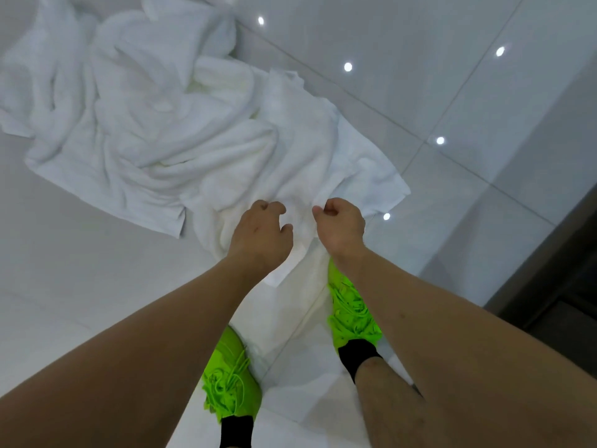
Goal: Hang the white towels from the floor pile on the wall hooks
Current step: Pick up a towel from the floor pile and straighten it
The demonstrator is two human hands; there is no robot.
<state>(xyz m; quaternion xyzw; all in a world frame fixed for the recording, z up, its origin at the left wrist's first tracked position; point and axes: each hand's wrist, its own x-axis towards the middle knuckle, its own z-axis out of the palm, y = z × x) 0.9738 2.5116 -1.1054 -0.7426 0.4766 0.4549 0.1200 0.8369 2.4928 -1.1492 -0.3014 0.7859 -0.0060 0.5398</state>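
Pickup step. Left hand (262, 232) and right hand (339, 226) each pinch the near edge of one towel (310, 150), partly raised off the floor pile (145, 124). No hooks in view. Next, probably: lift it clear, find the wall.

We judge this an indoor tiled room, likely a bathroom or hotel washroom: glossy pale floor tiles (452, 92) with grey grout lines mirror round ceiling lights (348, 66), and crumpled white towels (155, 124) lie heaped there.
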